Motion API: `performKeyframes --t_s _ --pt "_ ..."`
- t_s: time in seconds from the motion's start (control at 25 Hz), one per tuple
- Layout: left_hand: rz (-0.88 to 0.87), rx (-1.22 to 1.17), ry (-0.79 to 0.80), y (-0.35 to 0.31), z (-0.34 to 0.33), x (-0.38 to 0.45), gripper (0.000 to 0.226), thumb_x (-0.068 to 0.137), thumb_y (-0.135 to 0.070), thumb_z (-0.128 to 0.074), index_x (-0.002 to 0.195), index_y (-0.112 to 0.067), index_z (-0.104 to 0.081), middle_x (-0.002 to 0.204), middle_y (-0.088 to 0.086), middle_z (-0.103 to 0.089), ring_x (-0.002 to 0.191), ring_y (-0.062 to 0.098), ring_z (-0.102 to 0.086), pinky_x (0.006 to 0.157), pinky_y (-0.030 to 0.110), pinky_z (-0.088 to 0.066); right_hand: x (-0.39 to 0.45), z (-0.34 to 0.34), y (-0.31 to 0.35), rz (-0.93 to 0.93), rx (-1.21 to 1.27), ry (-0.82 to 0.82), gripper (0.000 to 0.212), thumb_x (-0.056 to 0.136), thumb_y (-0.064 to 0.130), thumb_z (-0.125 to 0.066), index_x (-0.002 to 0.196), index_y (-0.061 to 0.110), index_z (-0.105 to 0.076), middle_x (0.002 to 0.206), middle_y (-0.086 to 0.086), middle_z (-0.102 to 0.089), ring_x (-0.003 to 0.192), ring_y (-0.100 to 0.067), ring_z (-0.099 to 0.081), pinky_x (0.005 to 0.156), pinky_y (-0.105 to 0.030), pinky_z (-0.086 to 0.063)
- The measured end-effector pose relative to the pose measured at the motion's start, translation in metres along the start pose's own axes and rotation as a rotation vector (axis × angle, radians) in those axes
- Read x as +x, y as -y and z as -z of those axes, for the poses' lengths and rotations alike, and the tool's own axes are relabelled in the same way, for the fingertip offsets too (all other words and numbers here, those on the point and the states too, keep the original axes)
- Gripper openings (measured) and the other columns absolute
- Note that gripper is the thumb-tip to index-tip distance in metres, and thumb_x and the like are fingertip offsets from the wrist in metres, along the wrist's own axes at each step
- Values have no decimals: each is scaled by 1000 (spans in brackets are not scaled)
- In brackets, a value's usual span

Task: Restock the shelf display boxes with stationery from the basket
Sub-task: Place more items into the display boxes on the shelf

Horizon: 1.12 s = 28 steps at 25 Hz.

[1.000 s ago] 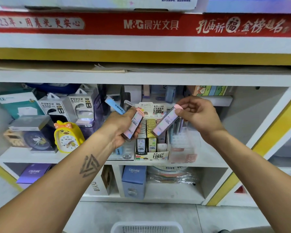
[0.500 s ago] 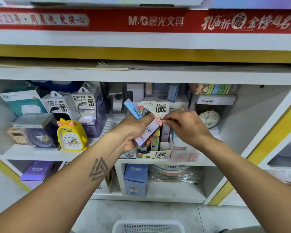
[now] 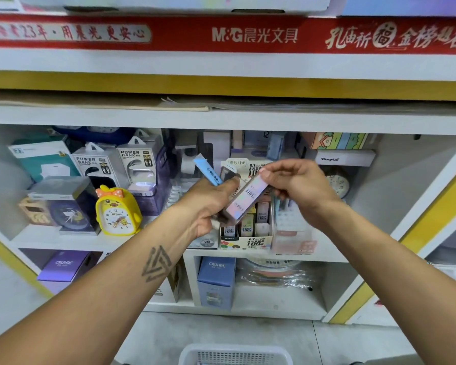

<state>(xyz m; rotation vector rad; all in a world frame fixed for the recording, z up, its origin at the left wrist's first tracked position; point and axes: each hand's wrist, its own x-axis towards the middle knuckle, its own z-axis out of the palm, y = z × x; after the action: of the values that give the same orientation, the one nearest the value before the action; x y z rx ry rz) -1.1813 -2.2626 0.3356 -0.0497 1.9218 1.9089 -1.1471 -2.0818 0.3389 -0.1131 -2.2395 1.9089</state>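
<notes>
The right hand (image 3: 298,188) pinches the top end of a pink case (image 3: 246,200); the left hand (image 3: 208,206) grips the remaining cases. The pink case slants down-left, just above the display box (image 3: 245,242) below the hands; the basket (image 3: 234,355) lies near.

On the shelf (image 3: 63,241), the display box (image 3: 244,242) sits at three o'clock of the duck clock (image 3: 116,212); the basket (image 3: 234,354) lies at six.
</notes>
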Motion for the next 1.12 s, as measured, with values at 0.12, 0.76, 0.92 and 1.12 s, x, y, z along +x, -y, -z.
performKeyframes --t_s 0.12,0.76,0.92,1.12 --pt "-24 -20 -76 -3 6 5 24 97 -26 -63 98 -3 -58 64 13 -62 41 20 -54 37 23 -42 4 17 3 127 -108 -138 9 91 8 -71 88 14 -76 78 -5 -73 62 -6 -60 53 -18 -48" --pt "27 128 163 3 0 0 24 95 -26 -64 79 -11 -57 52 5 -54 38 14 -43 36 16 -30 -5 -6 -4 447 -548 -64 14 96 27 -66 105 21 -76 101 10 -70 91 -9 -62 76 -27 -49" --pt "25 254 240 5 -3 -1 19 94 -23 -64 79 -13 -58 51 4 -54 37 11 -42 35 16 -29 -11 -31 5 312 -289 162 29 87 26 -76 114 16 -74 119 6 -61 116 -6 -57 95 -21 -45" --pt "67 273 239 -2 11 -5 19 89 -22 -73 84 -10 -60 54 7 -56 37 12 -43 34 16 -30 -3 -25 13 146 219 -8 6 85 7 -76 87 7 -70 84 -6 -71 78 -15 -65 81 -31 -50"
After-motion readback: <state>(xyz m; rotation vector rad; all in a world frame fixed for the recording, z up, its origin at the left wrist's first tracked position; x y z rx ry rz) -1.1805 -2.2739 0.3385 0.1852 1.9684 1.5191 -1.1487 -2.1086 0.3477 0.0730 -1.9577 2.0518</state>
